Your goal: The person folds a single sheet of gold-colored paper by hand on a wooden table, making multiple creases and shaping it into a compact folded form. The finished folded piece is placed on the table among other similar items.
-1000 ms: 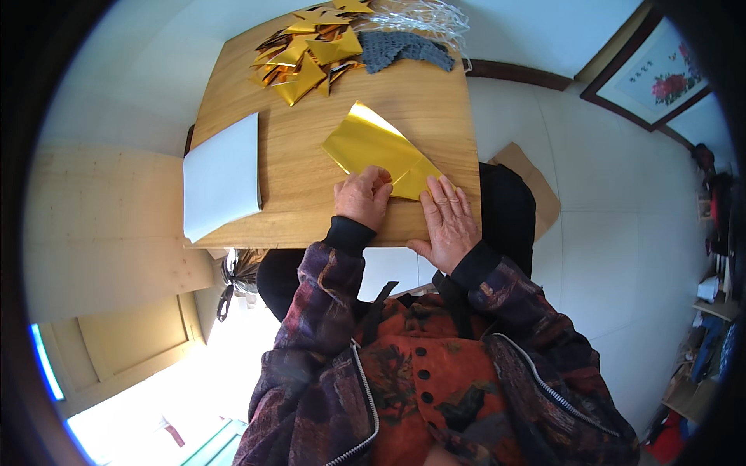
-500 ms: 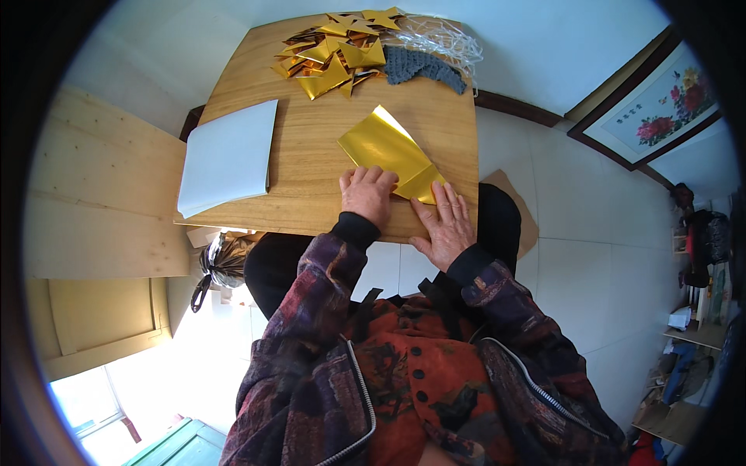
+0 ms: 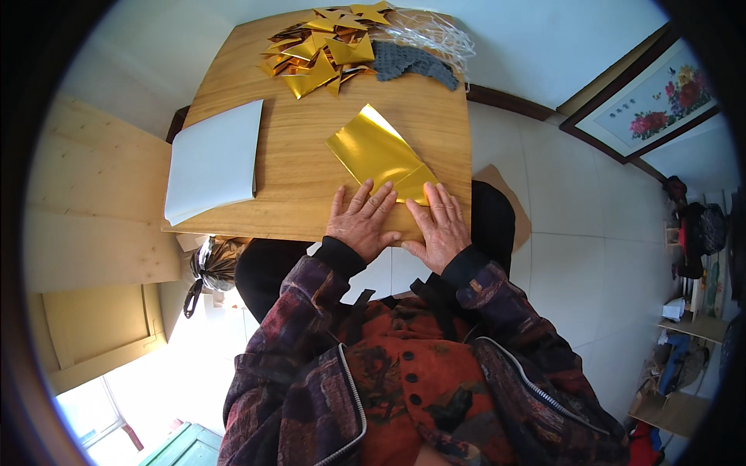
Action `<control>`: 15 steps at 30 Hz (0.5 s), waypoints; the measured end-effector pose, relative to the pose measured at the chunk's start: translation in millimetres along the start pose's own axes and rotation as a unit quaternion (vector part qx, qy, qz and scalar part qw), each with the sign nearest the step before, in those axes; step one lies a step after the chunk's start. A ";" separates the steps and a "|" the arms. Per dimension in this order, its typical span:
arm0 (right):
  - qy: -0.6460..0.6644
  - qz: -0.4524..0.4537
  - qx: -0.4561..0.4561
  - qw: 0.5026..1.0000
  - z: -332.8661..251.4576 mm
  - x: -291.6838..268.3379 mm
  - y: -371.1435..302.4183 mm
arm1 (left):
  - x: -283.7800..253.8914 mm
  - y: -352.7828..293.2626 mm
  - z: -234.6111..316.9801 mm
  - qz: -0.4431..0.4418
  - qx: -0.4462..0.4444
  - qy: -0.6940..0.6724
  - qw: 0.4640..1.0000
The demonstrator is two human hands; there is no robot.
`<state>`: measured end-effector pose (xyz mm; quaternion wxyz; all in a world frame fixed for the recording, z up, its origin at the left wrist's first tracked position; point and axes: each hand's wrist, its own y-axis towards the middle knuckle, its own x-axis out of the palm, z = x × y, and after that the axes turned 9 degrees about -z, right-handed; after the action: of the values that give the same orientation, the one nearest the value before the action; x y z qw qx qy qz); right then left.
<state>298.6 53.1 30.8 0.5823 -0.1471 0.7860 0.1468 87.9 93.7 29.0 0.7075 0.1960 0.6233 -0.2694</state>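
A sheet of shiny gold paper (image 3: 378,149) lies slantwise near the table's front edge, with a crease across its lower part. My left hand (image 3: 362,220) is open, its fingers spread and the tips resting at the paper's lower left edge. At the paper's lower right corner, my right hand (image 3: 440,227) lies flat with its fingers stretched out on it. Neither hand grips anything. The fingers cover parts of the paper's near edge.
Gold paper stars (image 3: 318,50) are heaped at the back of the wooden table (image 3: 299,155). Beside them lie a grey knitted piece (image 3: 412,62) and tangled clear strands (image 3: 431,33). A stack of white-backed sheets (image 3: 214,161) sits at the left. A framed flower picture (image 3: 653,97) stands at the right.
My left hand has uncurled from bent fingers at the paper's edge to flat, spread fingers. My right hand stays at the lower right corner. The whole view has shifted slightly.
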 end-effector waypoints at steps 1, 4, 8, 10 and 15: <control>0.001 -0.010 0.006 1.000 0.8 -0.5 -1.9 | -0.8 0.1 0.1 -0.003 -0.002 -0.003 1.000; 0.006 -0.021 0.024 0.999 6.4 -3.9 -11.5 | -3.2 1.5 0.4 -0.012 -0.006 -0.005 1.000; -0.001 -0.045 0.065 0.997 13.3 -17.1 -31.4 | -3.7 1.5 1.3 -0.025 -0.011 -0.001 1.000; 0.013 -0.087 0.123 0.989 9.7 -23.2 -33.2 | -2.5 1.0 0.9 -0.022 -0.008 -0.011 1.000; 0.039 0.039 0.022 0.998 -27.6 -2.8 15.3 | 4.0 2.1 -0.4 -0.028 -0.010 0.015 0.999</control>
<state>269.1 56.1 42.0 0.5484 -0.1091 0.8160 0.1466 89.2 95.0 24.9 0.6926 0.1753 0.6414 -0.2795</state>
